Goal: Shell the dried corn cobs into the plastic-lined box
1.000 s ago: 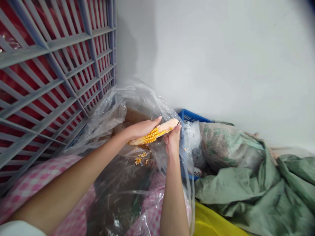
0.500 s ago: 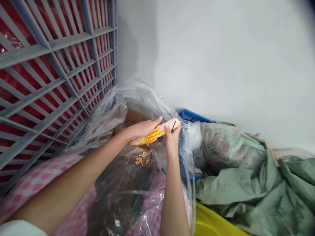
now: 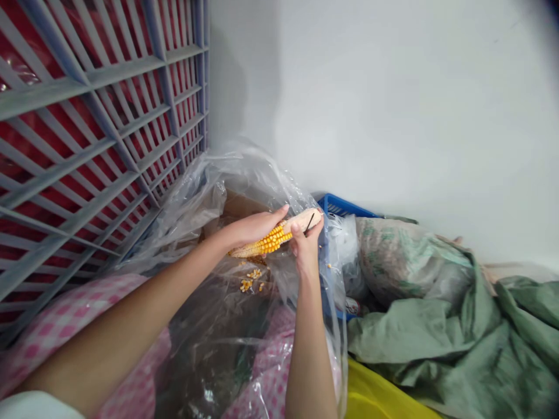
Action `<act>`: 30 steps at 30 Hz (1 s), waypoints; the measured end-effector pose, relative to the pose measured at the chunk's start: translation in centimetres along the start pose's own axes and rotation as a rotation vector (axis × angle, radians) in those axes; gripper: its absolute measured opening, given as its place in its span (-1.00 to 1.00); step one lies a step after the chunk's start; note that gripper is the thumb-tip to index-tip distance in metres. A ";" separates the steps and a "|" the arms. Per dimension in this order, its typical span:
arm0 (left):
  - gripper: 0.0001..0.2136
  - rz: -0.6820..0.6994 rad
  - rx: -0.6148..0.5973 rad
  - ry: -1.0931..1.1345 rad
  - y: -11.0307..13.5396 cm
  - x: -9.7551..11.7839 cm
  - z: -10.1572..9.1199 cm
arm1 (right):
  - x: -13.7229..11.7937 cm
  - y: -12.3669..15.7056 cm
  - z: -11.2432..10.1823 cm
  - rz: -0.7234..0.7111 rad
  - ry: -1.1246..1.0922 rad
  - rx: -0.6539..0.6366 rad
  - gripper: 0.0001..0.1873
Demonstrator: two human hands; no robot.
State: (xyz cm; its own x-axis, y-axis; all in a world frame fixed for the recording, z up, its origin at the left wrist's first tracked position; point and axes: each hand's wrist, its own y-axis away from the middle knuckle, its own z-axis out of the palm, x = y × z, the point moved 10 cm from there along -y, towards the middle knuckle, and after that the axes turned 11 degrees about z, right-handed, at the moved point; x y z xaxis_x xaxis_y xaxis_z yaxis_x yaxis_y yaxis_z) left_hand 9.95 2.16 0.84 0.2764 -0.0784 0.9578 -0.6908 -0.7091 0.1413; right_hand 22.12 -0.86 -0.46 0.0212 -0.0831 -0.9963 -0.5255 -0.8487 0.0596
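My left hand (image 3: 252,227) is closed over a corn cob (image 3: 275,236) that still carries yellow kernels on its left half, while its right end is bare. My right hand (image 3: 306,243) grips that bare end from below, with a thin dark stick-like thing pinched against the cob. Both hands hold the cob above a clear plastic bag (image 3: 227,291) spread over my lap. Several loose kernels (image 3: 250,281) lie on the plastic just under the cob.
A grey lattice crate (image 3: 100,122) holding red things stands at the left. A white wall (image 3: 393,105) lies ahead. A blue basket (image 3: 338,206), a printed sack (image 3: 393,256), green woven sacks (image 3: 458,331) and something yellow (image 3: 375,396) crowd the right.
My right hand has shifted slightly up the cob's bare end, and the dark stick now shows against the cob. The left hand has stayed in place.
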 end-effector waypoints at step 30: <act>-0.34 0.054 0.014 -0.103 -0.3 0.3 -0.2 | 0.1 0.0 -0.7 0.033 0.107 0.146 -0.41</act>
State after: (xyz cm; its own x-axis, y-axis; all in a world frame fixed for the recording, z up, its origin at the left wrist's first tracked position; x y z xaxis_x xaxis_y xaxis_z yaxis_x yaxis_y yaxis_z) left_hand 10.12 2.46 1.16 0.3066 -0.1884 0.9330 -0.6976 -0.7114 0.0856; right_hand 22.71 -1.20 -0.55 0.0883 -0.1712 -0.9813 -0.6451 -0.7605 0.0746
